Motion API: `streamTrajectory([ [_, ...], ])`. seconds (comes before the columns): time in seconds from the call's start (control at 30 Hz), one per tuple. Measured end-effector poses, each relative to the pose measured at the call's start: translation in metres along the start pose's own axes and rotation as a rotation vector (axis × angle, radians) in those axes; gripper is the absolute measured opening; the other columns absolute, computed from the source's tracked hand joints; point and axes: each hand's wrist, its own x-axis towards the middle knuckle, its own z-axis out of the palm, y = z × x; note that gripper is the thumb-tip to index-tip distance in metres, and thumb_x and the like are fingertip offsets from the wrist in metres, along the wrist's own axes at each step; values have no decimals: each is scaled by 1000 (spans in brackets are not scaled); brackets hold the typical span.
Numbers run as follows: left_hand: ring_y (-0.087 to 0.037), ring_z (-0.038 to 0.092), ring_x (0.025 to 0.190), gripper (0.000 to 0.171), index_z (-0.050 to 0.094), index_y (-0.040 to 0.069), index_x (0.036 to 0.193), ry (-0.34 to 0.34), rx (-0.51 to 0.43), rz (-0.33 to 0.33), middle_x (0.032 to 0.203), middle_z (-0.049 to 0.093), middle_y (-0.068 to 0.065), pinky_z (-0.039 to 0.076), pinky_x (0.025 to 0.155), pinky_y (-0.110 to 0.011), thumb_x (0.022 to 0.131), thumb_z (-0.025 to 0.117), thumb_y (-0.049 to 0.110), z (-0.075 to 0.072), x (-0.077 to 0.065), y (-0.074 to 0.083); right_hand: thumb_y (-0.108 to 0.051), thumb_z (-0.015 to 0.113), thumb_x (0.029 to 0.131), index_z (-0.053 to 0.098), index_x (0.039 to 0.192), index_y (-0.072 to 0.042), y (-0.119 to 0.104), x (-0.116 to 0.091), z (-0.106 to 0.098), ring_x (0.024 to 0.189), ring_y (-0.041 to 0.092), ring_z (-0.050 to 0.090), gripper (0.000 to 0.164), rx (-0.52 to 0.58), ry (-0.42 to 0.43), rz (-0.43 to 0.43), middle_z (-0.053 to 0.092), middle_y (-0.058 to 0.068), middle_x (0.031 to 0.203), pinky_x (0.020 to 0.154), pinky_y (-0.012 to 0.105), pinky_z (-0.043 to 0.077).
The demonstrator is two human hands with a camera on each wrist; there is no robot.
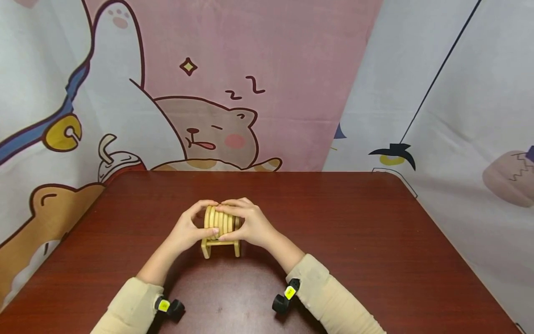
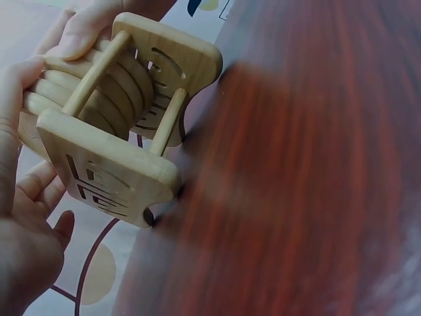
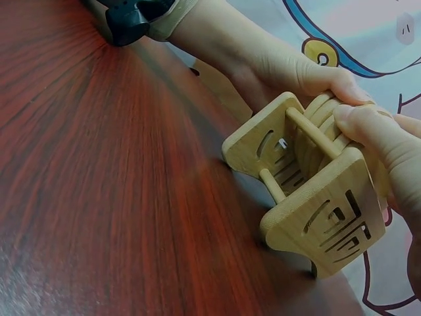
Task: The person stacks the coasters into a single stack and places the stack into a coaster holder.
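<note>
A wooden coaster rack (image 1: 221,242) stands on the table, with a row of several round wooden coasters (image 1: 220,221) upright in it. My left hand (image 1: 187,229) grips the coasters from the left, thumb on the near side and fingers over the top. From the right, my right hand (image 1: 255,225) holds them the same way, its fingertips close to the left hand's. In the left wrist view the rack's end panel (image 2: 108,171) shows cut-out slots, and the coasters (image 2: 122,92) lean behind a round crossbar. The right wrist view shows the other slotted end panel (image 3: 332,214).
The dark red-brown table (image 1: 354,241) stretches to both sides and in front of the rack. A cloth backdrop (image 1: 300,83) with cartoon animals hangs behind its far edge. Black wrist devices (image 1: 170,308) sit at both cuffs.
</note>
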Motion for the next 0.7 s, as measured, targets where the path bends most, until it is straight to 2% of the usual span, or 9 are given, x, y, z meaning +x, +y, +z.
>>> streamTrajectory([
  [0.2, -24, 59, 88, 60, 52, -1, 125, -16, -14, -2, 114, 57, -18, 53, 65, -34, 71, 77, -11, 1, -1, -7, -27, 92, 61, 70, 118, -13, 3, -3, 3, 104, 14, 53, 63, -11, 4, -6, 63, 3, 120, 88, 24, 43],
  [0.23, -23, 59, 89, 62, 53, 1, 126, -17, -12, -3, 115, 57, -17, 53, 65, -34, 71, 78, -10, 1, -1, -12, -26, 92, 61, 70, 118, -13, 3, -3, 4, 104, 14, 53, 63, -11, 6, -6, 63, 3, 120, 88, 24, 43],
  [0.47, -23, 60, 92, 64, 54, 8, 126, -23, -22, 15, 118, 57, -12, 54, 68, -36, 70, 83, -2, 1, -3, -15, -26, 91, 62, 70, 118, -13, 4, -6, 6, 105, 15, 53, 61, -7, 9, -5, 62, 3, 121, 89, 26, 43],
  [0.7, -22, 60, 97, 65, 51, 0, 129, -82, -23, 79, 124, 53, -15, 51, 76, -35, 71, 80, -7, -2, -1, -21, -27, 91, 61, 68, 121, -12, 2, -8, 7, 115, 20, 52, 66, -12, -14, 36, 60, 9, 125, 95, 34, 42],
])
